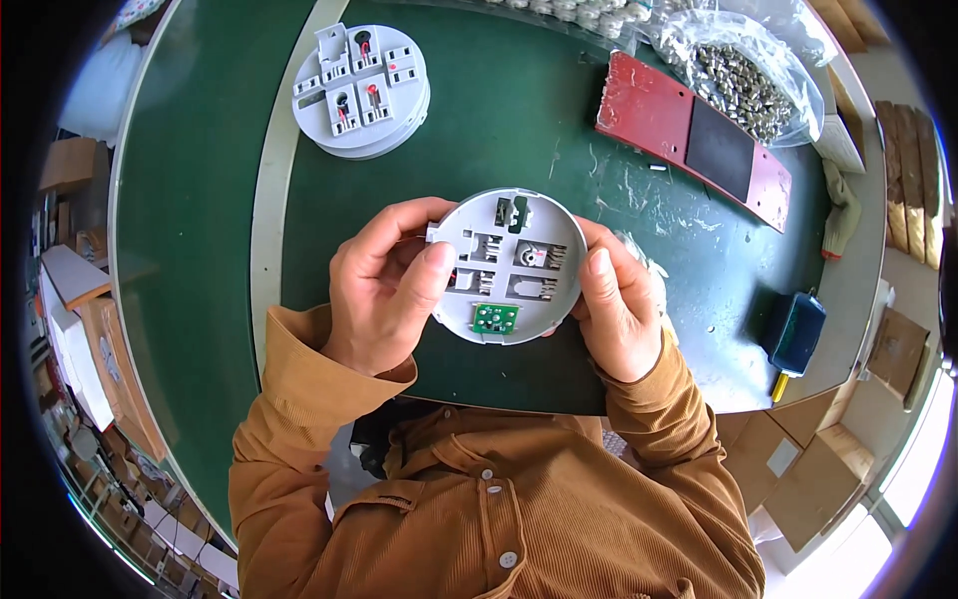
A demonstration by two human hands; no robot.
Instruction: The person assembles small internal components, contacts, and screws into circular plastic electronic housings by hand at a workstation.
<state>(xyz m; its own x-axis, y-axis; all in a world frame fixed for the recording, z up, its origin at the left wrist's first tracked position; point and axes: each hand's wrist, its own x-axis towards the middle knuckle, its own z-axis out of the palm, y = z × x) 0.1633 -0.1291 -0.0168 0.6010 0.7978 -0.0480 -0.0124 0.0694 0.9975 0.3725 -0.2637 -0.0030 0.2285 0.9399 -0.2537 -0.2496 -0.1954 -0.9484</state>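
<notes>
Between my two hands is a round grey-white plastic housing (pixel 507 262), its inner side facing up. Slots with metal contacts and a small green circuit board (pixel 495 318) show inside it. My left hand (pixel 389 285) grips the left rim, thumb on top and fingers underneath. On the opposite rim, my right hand (pixel 621 299) holds with its thumb along the edge, the fingers mostly hidden. Farther off to the left, a similar grey round housing (pixel 361 90) with red and black parts lies on the green tabletop (pixel 469 120).
A red metal bar (pixel 644 105) with a black middle lies at the far right. Beyond it is a clear bag of small metal parts (pixel 743 90). A dark blue tray (pixel 795 334) and a glove (pixel 840 208) sit near the right edge. Cardboard boxes (pixel 798 464) stand beyond the table.
</notes>
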